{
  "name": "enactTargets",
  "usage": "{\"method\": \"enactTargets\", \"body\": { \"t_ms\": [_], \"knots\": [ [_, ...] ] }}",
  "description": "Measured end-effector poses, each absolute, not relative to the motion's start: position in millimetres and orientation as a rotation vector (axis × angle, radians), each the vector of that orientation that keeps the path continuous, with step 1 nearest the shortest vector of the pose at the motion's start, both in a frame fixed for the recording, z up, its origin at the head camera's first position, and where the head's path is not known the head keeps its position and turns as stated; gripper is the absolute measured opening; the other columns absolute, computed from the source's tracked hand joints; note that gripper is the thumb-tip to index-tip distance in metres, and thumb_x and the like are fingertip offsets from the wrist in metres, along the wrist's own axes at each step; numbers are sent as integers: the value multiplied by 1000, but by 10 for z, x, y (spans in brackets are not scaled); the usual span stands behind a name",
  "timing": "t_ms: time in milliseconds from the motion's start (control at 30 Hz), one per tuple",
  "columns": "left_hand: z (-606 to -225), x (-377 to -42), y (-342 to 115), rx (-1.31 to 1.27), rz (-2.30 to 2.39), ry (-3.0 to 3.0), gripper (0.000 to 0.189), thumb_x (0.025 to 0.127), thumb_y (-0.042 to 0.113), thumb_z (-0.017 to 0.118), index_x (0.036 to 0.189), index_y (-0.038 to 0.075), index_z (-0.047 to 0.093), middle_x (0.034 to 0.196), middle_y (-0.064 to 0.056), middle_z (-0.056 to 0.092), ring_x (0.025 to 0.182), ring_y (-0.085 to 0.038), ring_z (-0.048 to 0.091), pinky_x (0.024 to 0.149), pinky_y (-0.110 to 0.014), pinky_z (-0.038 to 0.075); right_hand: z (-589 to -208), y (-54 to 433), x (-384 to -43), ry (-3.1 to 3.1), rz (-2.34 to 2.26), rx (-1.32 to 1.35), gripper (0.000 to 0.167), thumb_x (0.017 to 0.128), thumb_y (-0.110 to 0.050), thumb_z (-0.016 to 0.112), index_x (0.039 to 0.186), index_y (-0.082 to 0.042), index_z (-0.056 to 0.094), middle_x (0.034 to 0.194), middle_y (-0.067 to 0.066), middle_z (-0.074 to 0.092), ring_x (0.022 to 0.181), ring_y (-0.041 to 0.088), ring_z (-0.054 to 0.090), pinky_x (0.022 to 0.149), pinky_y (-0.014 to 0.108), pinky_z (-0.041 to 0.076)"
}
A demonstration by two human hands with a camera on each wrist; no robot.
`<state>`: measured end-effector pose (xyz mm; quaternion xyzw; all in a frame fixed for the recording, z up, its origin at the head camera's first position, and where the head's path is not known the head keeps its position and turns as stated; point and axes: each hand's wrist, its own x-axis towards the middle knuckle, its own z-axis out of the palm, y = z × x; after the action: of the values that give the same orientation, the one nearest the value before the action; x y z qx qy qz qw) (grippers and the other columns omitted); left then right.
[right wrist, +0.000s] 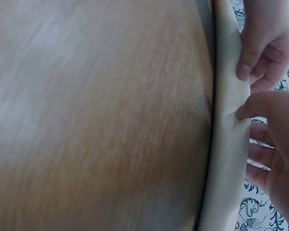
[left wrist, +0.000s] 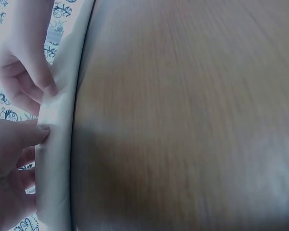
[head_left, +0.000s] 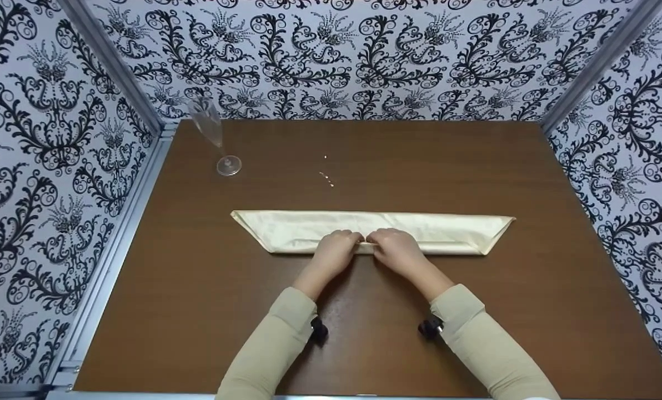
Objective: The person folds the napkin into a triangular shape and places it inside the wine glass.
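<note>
A pale yellow satin cloth napkin (head_left: pixel 364 220) lies across the table, folded into a long strip with slanted ends. Its near edge is rolled over. My left hand (head_left: pixel 336 248) pinches the rolled edge near the middle, thumb on the near side, as the left wrist view also shows with the left hand (left wrist: pixel 9 163) at lower left. Close beside it, my right hand (head_left: pixel 399 251) pinches the same roll. In the right wrist view the right hand's thumb (right wrist: pixel 253 106) presses into the roll (right wrist: pixel 229 139). Fingertips behind the roll are partly hidden.
A clear champagne flute (head_left: pixel 229 165) stands at the back left of the brown wooden table (head_left: pixel 447 166). Several tiny pale specks (head_left: pixel 327 176) lie beyond the napkin. Patterned walls (head_left: pixel 331 61) with metal frame bars enclose the back and sides.
</note>
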<state>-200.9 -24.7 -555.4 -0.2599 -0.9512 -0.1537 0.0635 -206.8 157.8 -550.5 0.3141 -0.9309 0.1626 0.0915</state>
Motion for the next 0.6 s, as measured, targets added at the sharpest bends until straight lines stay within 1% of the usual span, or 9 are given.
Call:
{"method": "enactTargets", "body": {
  "t_ms": [133, 233, 433, 600],
  "knots": [
    [-5550, -2030, -240, -765, -489, -2897, 16, 96, 14, 56, 103, 11, 71, 92, -5, 70, 85, -24, 66, 72, -38, 54, -5547, 1587, -2070, -2590, 408, 983, 13, 76, -1, 73, 86, -10, 72, 81, 2, 64, 73, 22, 63, 65, 36, 53],
    [-5556, -2043, -236, -744, -499, -2900, 17, 97, 13, 56, 104, 11, 71, 92, -5, 70, 85, -24, 66, 72, -38, 54, -5580, 1576, -2071, -2520, 367, 971, 11, 76, -2, 74, 83, -11, 74, 79, 1, 62, 69, 22, 61, 60, 35, 51],
    [-5569, -2062, -218, -697, -495, -2885, 16, 97, 16, 57, 103, 12, 72, 89, -4, 68, 83, -25, 66, 68, -38, 54, -5587, 1544, -2051, -2504, 315, 917, 7, 78, -6, 76, 80, -12, 77, 74, 2, 62, 62, 23, 60, 54, 36, 50],
    [-5576, -2076, -210, -678, -506, -2864, 13, 94, 13, 62, 102, 12, 72, 88, -5, 68, 79, -25, 65, 66, -38, 53, -5578, 1531, -2040, -2513, 275, 909, 3, 78, -7, 75, 77, -10, 75, 69, 3, 62, 58, 24, 60, 51, 37, 50]
  ]
}}
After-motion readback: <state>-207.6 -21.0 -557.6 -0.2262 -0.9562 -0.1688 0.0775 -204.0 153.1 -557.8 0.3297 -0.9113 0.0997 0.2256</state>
